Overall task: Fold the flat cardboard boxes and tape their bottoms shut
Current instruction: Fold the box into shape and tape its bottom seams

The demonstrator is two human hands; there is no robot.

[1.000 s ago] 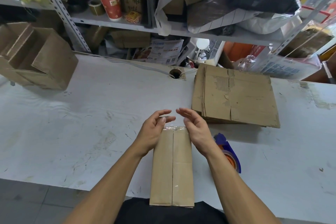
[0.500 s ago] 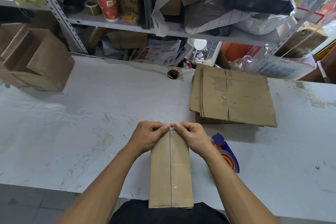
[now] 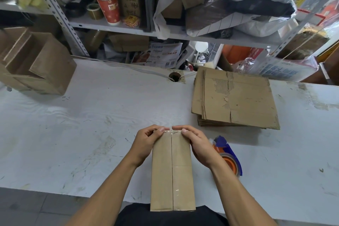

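With clear tape already running down the centre seam of the box (image 3: 172, 170), the step in hand looks like pressing the tape's end over the far edge. The left hand (image 3: 145, 145) and right hand (image 3: 198, 147) each grip a far corner, thumbs on the taped edge. The box stands low in the centre of the frame, between both hands, its near end over the desk (image 3: 91, 115) edge. Next, probably, it goes aside and a fresh flat comes from the flat stack (image 3: 234, 99), right of centre; the tape dispenser (image 3: 227, 154) lies just right of the right hand.

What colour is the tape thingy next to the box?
The tape dispenser is blue with an orange core, seen in the head view.
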